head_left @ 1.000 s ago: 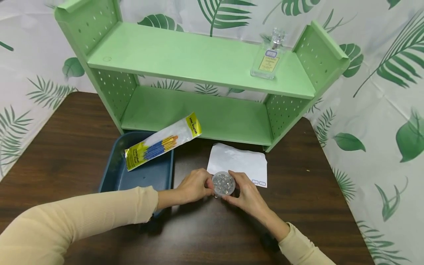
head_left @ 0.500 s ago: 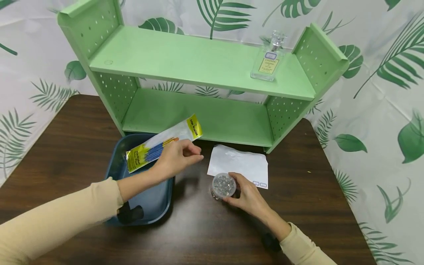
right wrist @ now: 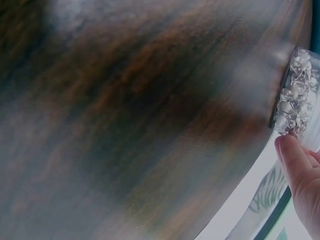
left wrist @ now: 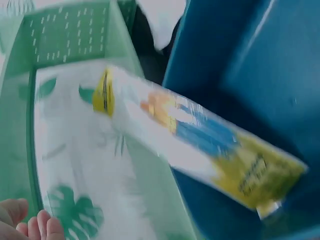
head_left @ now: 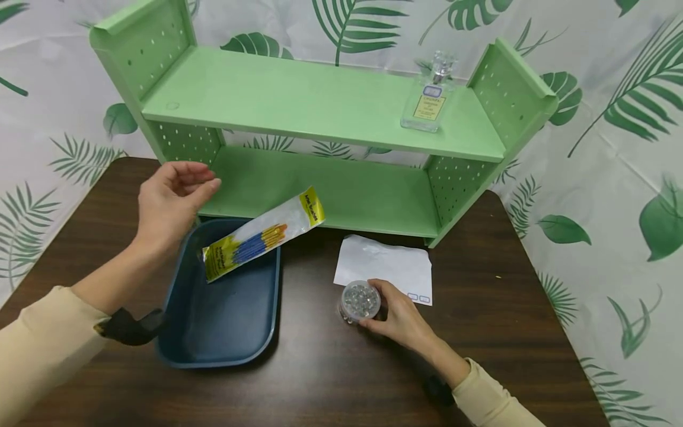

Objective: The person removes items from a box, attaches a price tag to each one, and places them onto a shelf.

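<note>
My right hand (head_left: pixel 400 317) grips a small round clear jar (head_left: pixel 360 300) from its right side, thumb in front and fingers behind. Clear, shiny bead-like pieces (right wrist: pixel 295 102) fill the jar, which stands on the table at the edge of a white paper. Up in the air at the left, my left hand (head_left: pixel 169 204) has its fingers loosely bent, and I see nothing between them. Below and right of it, a packet of artist brushes (head_left: pixel 261 235) lies slanted across the far end of a blue tray (head_left: pixel 273 332), its yellow top toward the shelf.
A green two-tier shelf (head_left: pixel 320 98) stands across the back of the table (head_left: pixel 480 332). On its upper board, toward the right, is a glass perfume bottle (head_left: pixel 425 101). The white paper (head_left: pixel 381 261) lies before the shelf, with small labels at its corner.
My left hand has let go of the jar and swung left and up, over the brush packet, to the shelf's left end. My right hand keeps hold of the jar in place.
</note>
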The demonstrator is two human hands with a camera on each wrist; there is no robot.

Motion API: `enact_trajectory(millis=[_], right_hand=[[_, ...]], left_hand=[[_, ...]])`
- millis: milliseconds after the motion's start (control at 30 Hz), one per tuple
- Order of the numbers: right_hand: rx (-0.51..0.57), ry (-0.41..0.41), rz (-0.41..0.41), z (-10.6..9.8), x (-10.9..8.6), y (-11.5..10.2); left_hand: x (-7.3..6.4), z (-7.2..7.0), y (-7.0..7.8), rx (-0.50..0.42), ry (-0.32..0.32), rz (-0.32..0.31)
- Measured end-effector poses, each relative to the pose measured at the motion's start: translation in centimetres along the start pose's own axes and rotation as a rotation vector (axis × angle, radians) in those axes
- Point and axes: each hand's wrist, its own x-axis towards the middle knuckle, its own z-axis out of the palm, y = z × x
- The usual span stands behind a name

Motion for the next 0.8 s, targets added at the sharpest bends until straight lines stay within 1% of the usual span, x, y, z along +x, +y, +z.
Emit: enact_trajectory(millis=[67, 167, 200, 333, 433, 467, 667, 700, 800], right_hand=[[0.012, -0.005, 0.007, 0.0, 0.0, 0.0], [0.017, -0.008, 0.01, 0.0, 0.0, 0.0], [0.018, -0.009, 0.011, 0.0, 0.0, 0.0], [0.022, -0.017, 0.022, -0.1, 0.0, 0.0], [0.029, -0.02, 0.03, -0.1, -0.1, 0.0], [0.031, -0.021, 0.032, -0.1, -0.1, 0.0], [0.041, -0.028, 0.039, -0.1, -0.1, 0.0], [0.042, -0.029, 0.038, -0.1, -0.1, 0.0], [0.044, -0.034, 0.035, -0.1, -0.1, 0.0]], left_hand=[[0.6, -0.9, -0.6, -0.046, 0.08, -0.024], [1.5, -2.1, -1.3, -0.126, 0.175, -0.065], [1.7, -2.4, -1.5, -0.143, 0.198, -0.079], [2.5, -3.2, -2.1, -0.197, 0.25, -0.128], [3.0, -3.6, -2.6, -0.165, 0.263, -0.152], [3.2, -3.6, -2.8, -0.176, 0.267, -0.154], [3.8, -3.9, -3.7, -0.123, 0.251, -0.169], [3.9, -3.9, -3.9, -0.095, 0.249, -0.172], [4.1, -3.8, -4.2, -0.062, 0.243, -0.184]])
